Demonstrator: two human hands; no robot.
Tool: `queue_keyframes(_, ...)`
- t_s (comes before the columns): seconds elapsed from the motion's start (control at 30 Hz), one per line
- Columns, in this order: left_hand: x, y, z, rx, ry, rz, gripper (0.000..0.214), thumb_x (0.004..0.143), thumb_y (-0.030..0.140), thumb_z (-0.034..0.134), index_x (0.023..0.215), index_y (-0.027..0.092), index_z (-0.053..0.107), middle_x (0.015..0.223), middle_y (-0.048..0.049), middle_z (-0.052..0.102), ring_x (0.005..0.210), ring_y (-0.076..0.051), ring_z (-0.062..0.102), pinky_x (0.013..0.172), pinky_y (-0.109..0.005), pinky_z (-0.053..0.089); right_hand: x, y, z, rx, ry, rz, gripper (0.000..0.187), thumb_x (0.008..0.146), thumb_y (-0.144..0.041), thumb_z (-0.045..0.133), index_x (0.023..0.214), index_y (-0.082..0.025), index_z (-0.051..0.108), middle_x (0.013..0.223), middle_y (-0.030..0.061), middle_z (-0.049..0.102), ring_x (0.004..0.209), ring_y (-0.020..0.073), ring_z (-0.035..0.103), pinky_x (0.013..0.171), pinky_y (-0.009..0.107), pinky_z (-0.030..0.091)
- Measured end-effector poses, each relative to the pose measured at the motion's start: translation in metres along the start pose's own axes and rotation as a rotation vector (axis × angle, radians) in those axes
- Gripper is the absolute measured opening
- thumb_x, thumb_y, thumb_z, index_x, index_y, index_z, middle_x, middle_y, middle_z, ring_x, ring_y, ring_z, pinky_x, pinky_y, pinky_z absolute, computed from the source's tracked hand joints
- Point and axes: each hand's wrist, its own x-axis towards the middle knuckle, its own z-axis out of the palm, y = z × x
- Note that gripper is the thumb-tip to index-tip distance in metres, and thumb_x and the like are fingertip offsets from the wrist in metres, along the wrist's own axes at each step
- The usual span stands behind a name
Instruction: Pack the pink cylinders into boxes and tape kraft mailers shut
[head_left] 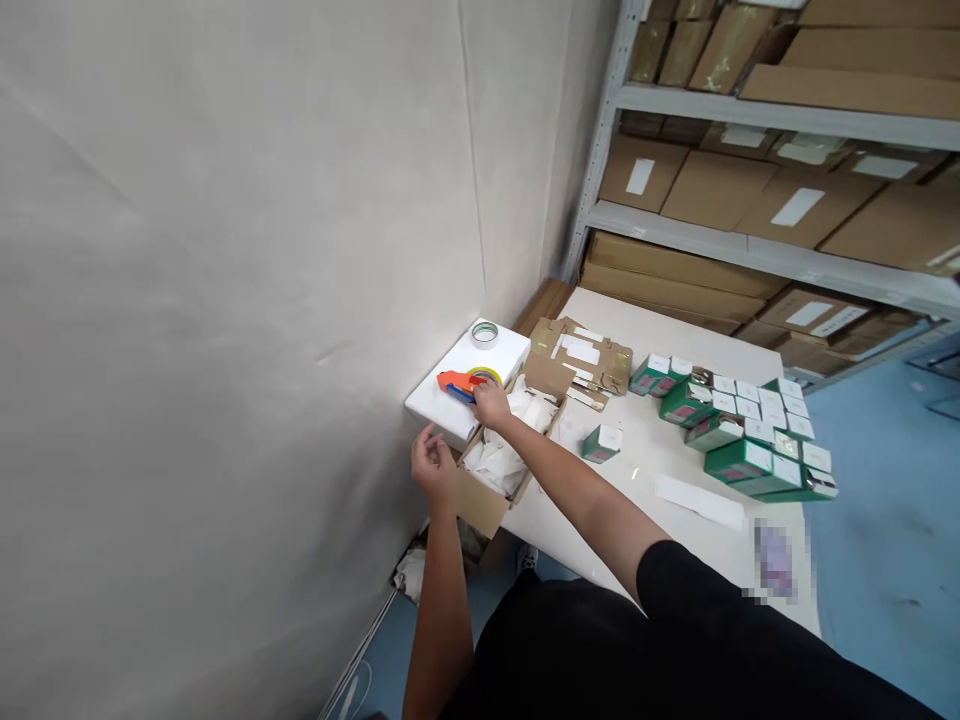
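My right hand (pixel 491 402) reaches to the far left corner of the white table (pixel 660 330) and closes round the blue handle of an orange tape dispenser (pixel 456 382) with a yellow roll. The dispenser lies on a white flat box (pixel 450 405). My left hand (pixel 433 462) hovers beside the near corner of that white box, fingers loosely curled, holding nothing. Just below my right wrist sits an open cardboard box (pixel 484 500) filled with white packing bags.
A clear tape roll (pixel 485 333) rests on the white box's far end. Flattened cardboard pieces (pixel 581 360) lie behind. Several green-and-white small boxes (pixel 750 435) cover the table's right side, one green box (pixel 602 442) apart. Shelves of cartons (pixel 750 190) stand behind; a wall is to the left.
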Motion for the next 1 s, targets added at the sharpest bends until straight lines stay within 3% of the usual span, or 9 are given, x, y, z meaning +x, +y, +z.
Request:
queue_keyframes(0.13, 0.005, 0.013, 0.02, 0.006, 0.098, 0.054, 0.037, 0.092, 0.023, 0.053, 0.127, 0.015, 0.063, 0.109, -0.0118, 0.07, 0.099, -0.019, 0.07, 0.079, -0.029, 0.057, -0.044, 0.011, -0.04, -0.12, 0.104, 0.02, 0.021, 0.098, -0.029, 0.063, 0.113, -0.016, 0.069, 0.114, 0.0164, 0.068, 0.117, 0.0329, 0.051, 0.106, 0.052, 0.039)
queue_keyframes(0.27, 0.001, 0.044, 0.061, -0.035, 0.11, 0.114, 0.038, 0.092, 0.023, 0.052, 0.128, 0.016, 0.06, 0.117, -0.0121, 0.067, 0.107, -0.02, 0.069, 0.081, -0.029, 0.056, -0.103, 0.033, -0.094, -0.202, 0.232, 0.092, 0.024, 0.102, -0.033, 0.058, 0.118, -0.018, 0.067, 0.113, 0.0147, 0.066, 0.112, 0.0322, 0.051, 0.099, 0.048, 0.042)
queue_keyframes(0.4, -0.023, 0.079, 0.119, -0.144, -0.012, 0.176, 0.035, 0.093, 0.023, 0.052, 0.127, 0.019, 0.058, 0.128, -0.0117, 0.064, 0.112, -0.019, 0.067, 0.083, -0.029, 0.055, -0.178, 0.066, -0.141, -0.222, 0.387, 0.193, 0.028, 0.104, -0.03, 0.05, 0.125, -0.02, 0.067, 0.111, 0.0128, 0.065, 0.11, 0.0306, 0.051, 0.099, 0.047, 0.041)
queue_keyframes(0.57, -0.082, 0.109, 0.194, -0.24, -0.258, 0.166, 0.034, 0.095, 0.026, 0.052, 0.128, 0.019, 0.056, 0.125, -0.0108, 0.064, 0.111, -0.019, 0.066, 0.087, -0.029, 0.055, -0.289, 0.109, -0.176, -0.214, 0.498, 0.42, 0.031, 0.103, -0.029, 0.05, 0.128, -0.021, 0.066, 0.113, 0.0129, 0.065, 0.112, 0.0317, 0.051, 0.1, 0.047, 0.04)
queue_keyframes(0.67, -0.125, 0.121, 0.229, -0.281, -0.41, 0.165, 0.034, 0.096, 0.027, 0.052, 0.129, 0.018, 0.056, 0.122, -0.0108, 0.064, 0.111, -0.019, 0.066, 0.09, -0.029, 0.054, -0.361, 0.133, -0.182, -0.191, 0.536, 0.567, 0.029, 0.102, -0.032, 0.051, 0.123, -0.021, 0.068, 0.109, 0.0131, 0.066, 0.111, 0.0324, 0.052, 0.099, 0.049, 0.04)
queue_keyframes(0.77, -0.169, 0.131, 0.251, -0.3, -0.534, 0.195, 0.034, 0.096, 0.025, 0.053, 0.128, 0.019, 0.058, 0.126, -0.0115, 0.064, 0.111, -0.018, 0.066, 0.089, -0.028, 0.054, -0.434, 0.155, -0.176, -0.144, 0.549, 0.714, 0.027, 0.101, -0.032, 0.052, 0.118, -0.021, 0.07, 0.111, 0.0138, 0.066, 0.113, 0.0335, 0.053, 0.101, 0.05, 0.041)
queue_keyframes(1.0, -0.25, 0.136, 0.262, -0.206, -0.725, 0.176, 0.033, 0.097, 0.024, 0.053, 0.129, 0.021, 0.061, 0.128, -0.0106, 0.065, 0.112, -0.018, 0.067, 0.082, -0.025, 0.055, -0.579, 0.213, -0.13, -0.038, 0.526, 1.008, 0.016, 0.093, -0.028, 0.059, 0.103, -0.023, 0.071, 0.103, 0.013, 0.067, 0.112, 0.0354, 0.057, 0.103, 0.056, 0.044)
